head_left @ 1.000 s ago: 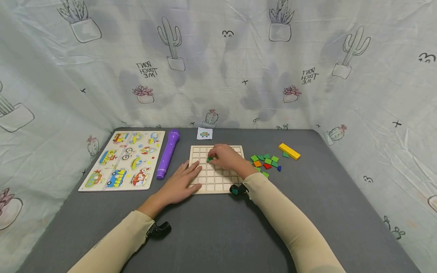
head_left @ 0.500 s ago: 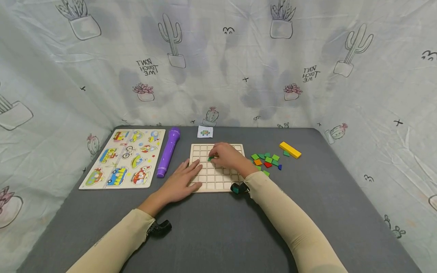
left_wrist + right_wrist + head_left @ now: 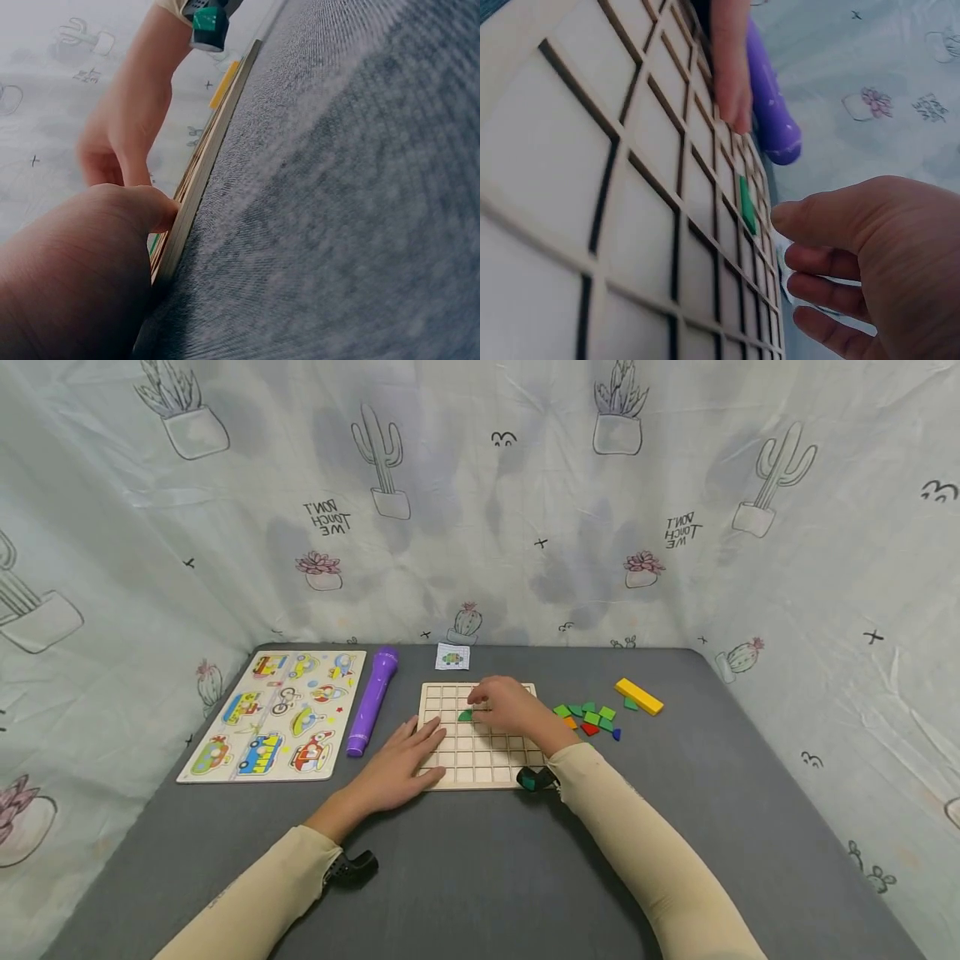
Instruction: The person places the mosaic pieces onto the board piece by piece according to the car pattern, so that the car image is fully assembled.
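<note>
A pale wooden grid board (image 3: 480,768) lies on the grey table. One dark green piece (image 3: 466,716) with a curved edge sits in a cell of its upper left part; the right wrist view shows that green piece (image 3: 748,204) too. My right hand (image 3: 506,706) hovers just right of it, fingers loosely bent and apart from the piece, holding nothing. Flat on the board's left edge rests my left hand (image 3: 397,768), fingers spread; in the left wrist view the thumb of that left hand (image 3: 82,262) touches the board's side.
Several green, orange, red and blue pieces (image 3: 592,718) lie right of the board, near a yellow bar (image 3: 639,696). Left of it are a purple microphone (image 3: 372,702) and a vehicle picture puzzle (image 3: 273,714). A small pattern card (image 3: 452,657) lies behind.
My right hand has let go of the green piece, which stays on the board, and has drawn slightly up and to the right. The left hand has stayed put.
</note>
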A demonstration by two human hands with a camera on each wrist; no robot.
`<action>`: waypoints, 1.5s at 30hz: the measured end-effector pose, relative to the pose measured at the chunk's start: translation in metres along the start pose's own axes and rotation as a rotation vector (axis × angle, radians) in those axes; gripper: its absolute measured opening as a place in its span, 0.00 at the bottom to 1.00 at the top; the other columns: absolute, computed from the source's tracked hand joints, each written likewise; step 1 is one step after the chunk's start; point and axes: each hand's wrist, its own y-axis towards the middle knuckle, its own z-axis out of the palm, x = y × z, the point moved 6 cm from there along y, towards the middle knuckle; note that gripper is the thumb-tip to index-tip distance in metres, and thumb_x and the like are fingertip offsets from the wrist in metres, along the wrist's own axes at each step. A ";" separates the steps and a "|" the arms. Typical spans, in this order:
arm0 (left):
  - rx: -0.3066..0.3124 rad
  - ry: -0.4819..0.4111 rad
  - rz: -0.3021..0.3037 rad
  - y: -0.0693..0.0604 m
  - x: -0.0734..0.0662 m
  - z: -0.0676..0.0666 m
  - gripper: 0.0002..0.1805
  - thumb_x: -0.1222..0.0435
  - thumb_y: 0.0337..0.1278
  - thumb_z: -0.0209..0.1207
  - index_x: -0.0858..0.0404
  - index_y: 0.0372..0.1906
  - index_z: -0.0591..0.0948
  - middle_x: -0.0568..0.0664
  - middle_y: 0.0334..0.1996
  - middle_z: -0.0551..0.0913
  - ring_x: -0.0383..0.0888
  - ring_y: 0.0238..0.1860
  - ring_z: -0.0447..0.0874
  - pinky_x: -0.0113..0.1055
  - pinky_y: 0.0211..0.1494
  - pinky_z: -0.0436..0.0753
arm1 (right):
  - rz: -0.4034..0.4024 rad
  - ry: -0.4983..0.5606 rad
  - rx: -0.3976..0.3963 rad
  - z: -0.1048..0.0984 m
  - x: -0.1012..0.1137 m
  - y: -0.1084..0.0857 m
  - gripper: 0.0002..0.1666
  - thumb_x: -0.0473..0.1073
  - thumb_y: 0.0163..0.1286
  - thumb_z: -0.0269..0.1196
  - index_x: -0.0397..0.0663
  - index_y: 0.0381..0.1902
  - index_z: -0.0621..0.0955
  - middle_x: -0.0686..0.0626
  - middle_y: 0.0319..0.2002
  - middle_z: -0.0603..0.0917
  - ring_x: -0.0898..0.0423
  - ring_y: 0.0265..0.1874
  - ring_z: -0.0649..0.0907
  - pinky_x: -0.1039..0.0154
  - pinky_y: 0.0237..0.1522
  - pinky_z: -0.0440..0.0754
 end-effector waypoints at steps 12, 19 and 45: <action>-0.009 -0.004 -0.002 0.001 -0.004 0.000 0.40 0.50 0.79 0.58 0.68 0.83 0.66 0.62 0.85 0.59 0.73 0.84 0.47 0.63 0.85 0.49 | 0.114 0.100 -0.099 -0.053 -0.048 -0.049 0.19 0.39 0.79 0.69 0.42 0.64 0.87 0.44 0.59 0.86 0.42 0.59 0.83 0.45 0.59 0.85; -0.008 -0.003 0.003 0.000 -0.003 0.000 0.40 0.50 0.78 0.59 0.68 0.83 0.67 0.63 0.84 0.60 0.72 0.84 0.48 0.62 0.86 0.49 | 0.210 0.112 -0.143 -0.079 -0.080 -0.078 0.19 0.36 0.79 0.66 0.43 0.65 0.87 0.42 0.60 0.86 0.41 0.57 0.83 0.43 0.58 0.85; 0.008 -0.005 -0.012 0.000 0.000 0.002 0.40 0.49 0.79 0.58 0.67 0.84 0.66 0.61 0.85 0.58 0.70 0.85 0.45 0.60 0.86 0.47 | 0.254 0.054 0.048 -0.048 -0.121 -0.094 0.18 0.30 0.77 0.66 0.45 0.59 0.91 0.41 0.63 0.87 0.35 0.67 0.80 0.38 0.66 0.81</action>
